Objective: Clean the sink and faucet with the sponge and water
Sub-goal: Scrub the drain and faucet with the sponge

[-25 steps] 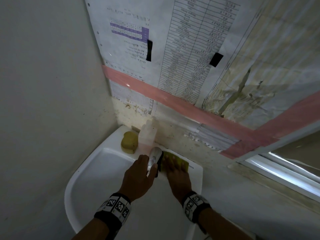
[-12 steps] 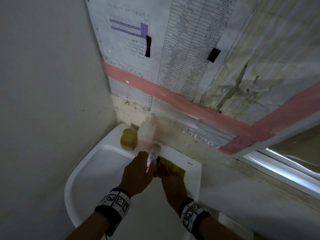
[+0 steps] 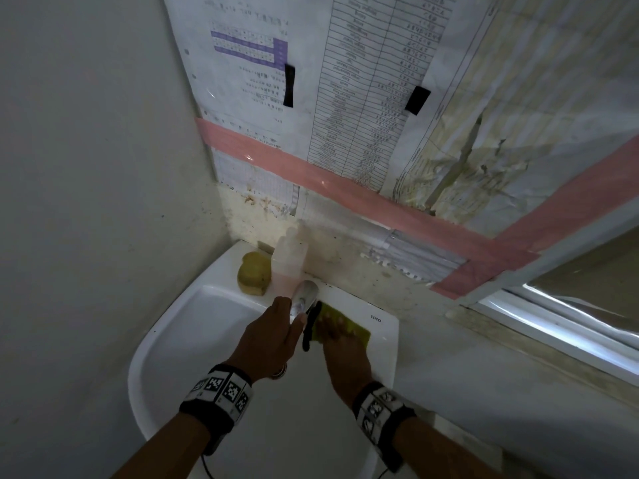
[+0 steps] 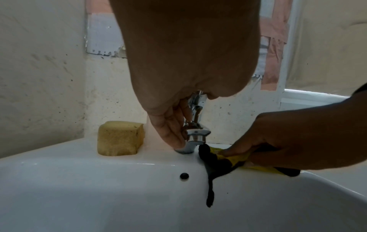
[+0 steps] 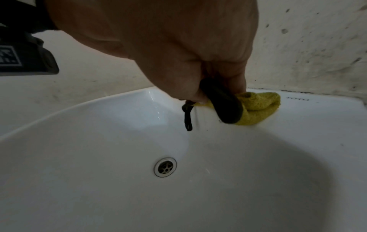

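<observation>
A white sink (image 3: 179,326) sits in the wall corner with a chrome faucet (image 3: 303,299) on its back ledge. My left hand (image 3: 276,335) wraps the faucet (image 4: 195,133), fingers curled down beside its base. Just right of the faucet, my right hand (image 3: 340,347) grips a yellow sponge (image 3: 358,329) with a black side. It presses the sponge (image 5: 258,108) onto the ledge at the basin's rim. A black loop (image 5: 187,119) hangs from the sponge into the basin. No running water is visible.
A tan sponge (image 3: 253,273) and a translucent bottle (image 3: 290,252) stand on the ledge left of the faucet. The drain (image 5: 165,167) lies at the basin's bottom, and an overflow hole (image 4: 184,175) sits below the faucet. Walls close in behind and to the left.
The right hand has shifted the sponge slightly on the ledge beside the faucet. The left hand has stayed on the faucet.
</observation>
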